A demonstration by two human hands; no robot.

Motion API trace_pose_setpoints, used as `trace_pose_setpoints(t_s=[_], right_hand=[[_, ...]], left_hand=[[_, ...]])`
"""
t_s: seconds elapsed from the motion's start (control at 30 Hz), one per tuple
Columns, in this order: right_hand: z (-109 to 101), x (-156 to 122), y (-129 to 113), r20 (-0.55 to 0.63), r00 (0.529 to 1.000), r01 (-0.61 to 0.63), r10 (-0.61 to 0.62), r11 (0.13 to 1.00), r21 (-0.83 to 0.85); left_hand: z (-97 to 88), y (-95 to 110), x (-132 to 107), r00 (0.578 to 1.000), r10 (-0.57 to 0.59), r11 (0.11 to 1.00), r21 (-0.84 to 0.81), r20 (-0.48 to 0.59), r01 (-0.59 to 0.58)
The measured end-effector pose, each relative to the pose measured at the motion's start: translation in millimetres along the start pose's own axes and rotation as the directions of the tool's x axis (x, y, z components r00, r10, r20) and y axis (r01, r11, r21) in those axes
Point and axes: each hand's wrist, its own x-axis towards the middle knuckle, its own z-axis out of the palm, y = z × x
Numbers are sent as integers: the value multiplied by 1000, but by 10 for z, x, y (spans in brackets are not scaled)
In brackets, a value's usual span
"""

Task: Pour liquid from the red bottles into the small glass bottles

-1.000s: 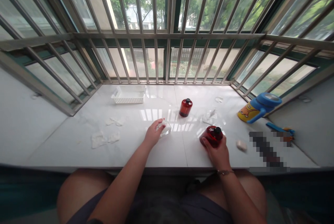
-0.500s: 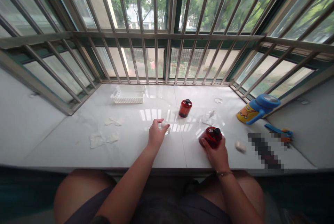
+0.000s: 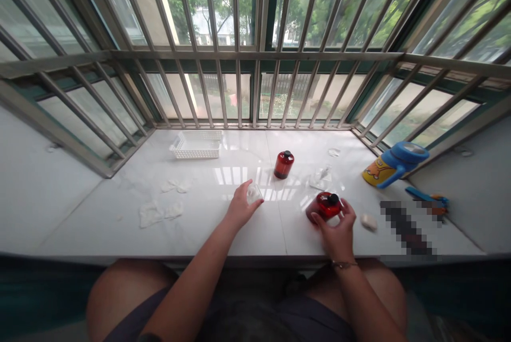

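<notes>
My left hand [image 3: 238,210] curls its thumb and fingers around a small clear container [image 3: 254,193], which stands on the white counter; its exact kind is hard to make out. On the right, my right hand [image 3: 338,231] grips a dark red see-through bottle [image 3: 321,206] with a black cap. The thumb lies on its near side and the fingers are at its right, near the cap. Farther back, between the hands, a second, smaller-looking red bottle [image 3: 283,165] with a black cap stands upright, some dark liquid low inside it.
A white plastic basket [image 3: 196,146] stands at the back left. Crumpled whitish pieces [image 3: 159,213] lie at left, clear wrapping [image 3: 320,178] behind the held bottle. Rightward are a pale lump [image 3: 368,222], a blue-and-yellow cup [image 3: 395,164] and a blue-orange tool [image 3: 429,201]. Metal bars [image 3: 255,56] close off the back.
My left hand has shifted slightly right and spread its fingers wider, showing more of the clear container. My right hand's fingers have loosened and moved up beside the red bottle's cap.
</notes>
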Motion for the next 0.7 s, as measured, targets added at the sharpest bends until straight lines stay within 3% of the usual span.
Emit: trace_pose_setpoints(t_s=[0.07,0.13,0.2,0.27,0.33,0.4,0.53,0.7], right_hand=[[-74,-95,-111,-116,977,170,-179,982,-81],[-99,-245,-286,-125,930,325,-344,934,-150],[-13,-413,-504,6,896,442,-443,892,-91],[201,-540,-724,225,846,488,-483,872,39],[489,-584,-903,421,778,454,-466,880,136],[766,-546,-1017,514,737,388,-440,897,212],[1057,-386,-1086,567,745,261,-352,936,238],[1096,-360,-1104,505,826,192,-251,967,167]], left_hand=[[2,26,6,1000,-8,1000,2,-11,8],[-24,39,-3,999,-8,1000,-30,31,9],[-57,50,-31,994,2,997,-81,108,6],[-69,71,-71,983,25,993,-122,181,-3],[-50,106,-108,973,48,989,-146,224,-15],[-13,148,-133,969,72,987,-157,235,-35],[33,207,-134,964,119,984,-161,238,-82],[98,176,-133,967,125,986,-138,222,-96]])
